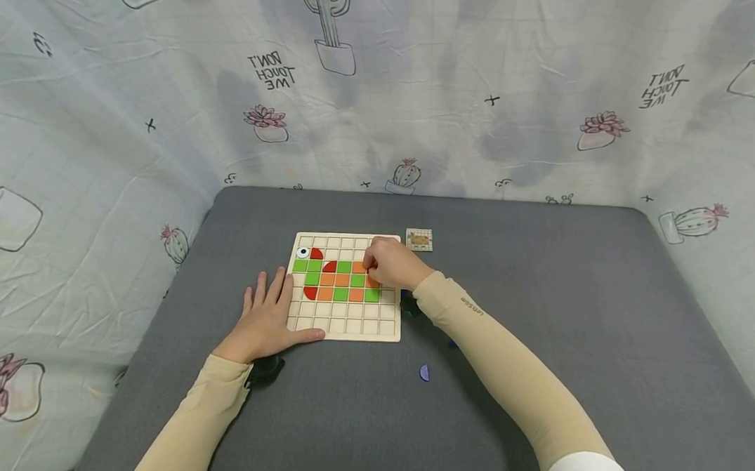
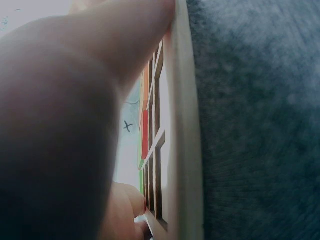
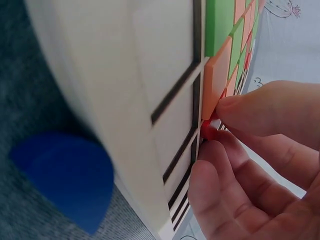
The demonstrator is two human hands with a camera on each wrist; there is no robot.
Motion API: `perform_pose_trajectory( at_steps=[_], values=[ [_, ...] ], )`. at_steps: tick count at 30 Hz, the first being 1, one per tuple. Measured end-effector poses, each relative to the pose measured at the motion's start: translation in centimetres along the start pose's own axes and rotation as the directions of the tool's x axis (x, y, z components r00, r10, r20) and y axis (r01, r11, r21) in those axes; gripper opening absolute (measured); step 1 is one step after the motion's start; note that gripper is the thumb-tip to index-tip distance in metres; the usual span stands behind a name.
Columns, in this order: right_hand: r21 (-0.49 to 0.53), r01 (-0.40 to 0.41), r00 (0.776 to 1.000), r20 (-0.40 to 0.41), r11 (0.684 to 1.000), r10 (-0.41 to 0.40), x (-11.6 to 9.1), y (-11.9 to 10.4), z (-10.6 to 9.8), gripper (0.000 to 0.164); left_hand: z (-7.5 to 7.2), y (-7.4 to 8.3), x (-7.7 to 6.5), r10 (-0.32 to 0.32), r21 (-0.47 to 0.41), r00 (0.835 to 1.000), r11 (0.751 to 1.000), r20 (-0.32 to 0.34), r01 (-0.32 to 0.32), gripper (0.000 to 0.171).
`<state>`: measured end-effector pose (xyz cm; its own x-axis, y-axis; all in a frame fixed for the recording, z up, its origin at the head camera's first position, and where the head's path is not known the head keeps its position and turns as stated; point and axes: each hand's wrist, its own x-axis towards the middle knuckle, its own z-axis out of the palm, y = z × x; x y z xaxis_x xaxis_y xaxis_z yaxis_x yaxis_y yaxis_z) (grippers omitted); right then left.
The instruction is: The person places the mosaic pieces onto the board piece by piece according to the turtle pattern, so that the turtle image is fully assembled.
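Note:
A wooden grid board [image 1: 342,326] lies on the grey table, with green, orange and red pieces and a round eye piece [image 1: 303,252] set in its squares. My left hand [image 1: 262,322] rests along the board's left and near edges, fingers spread, thumb on the front rim. Over the right part of the grid, my right hand [image 1: 394,264] pinches a small red piece [image 3: 209,131] between thumb and fingers. In the right wrist view the red piece is right beside an orange tile [image 3: 217,80]. The fingers hide most of its shape.
A small picture card [image 1: 419,239] lies past the board's far right corner. A purple-blue half-round piece [image 1: 425,372] lies on the table in front. Close to the board's edge in the right wrist view is a blue curved piece [image 3: 65,175].

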<state>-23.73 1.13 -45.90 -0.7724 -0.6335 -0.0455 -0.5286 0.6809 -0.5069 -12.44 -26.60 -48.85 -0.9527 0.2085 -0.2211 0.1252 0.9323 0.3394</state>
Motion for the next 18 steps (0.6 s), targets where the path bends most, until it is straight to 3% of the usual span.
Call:
perform_pose_trajectory(
  at_steps=[7, 18],
  values=[
    [0.022, 0.016, 1.0, -0.009, 1.0, -0.016, -0.4, -0.1, -0.2, 0.02, 0.1, 0.0, -0.1, -0.002, -0.001, 1.0, 1.0, 0.001, 0.002, 0.135],
    [0.049, -0.033, 0.997, -0.067, 0.998, 0.036, -2.8, 0.6, -1.3, 0.02, 0.0, 0.0, 0.0, -0.003, -0.007, 1.0, 1.0, 0.003, 0.003, 0.135]
  ],
)
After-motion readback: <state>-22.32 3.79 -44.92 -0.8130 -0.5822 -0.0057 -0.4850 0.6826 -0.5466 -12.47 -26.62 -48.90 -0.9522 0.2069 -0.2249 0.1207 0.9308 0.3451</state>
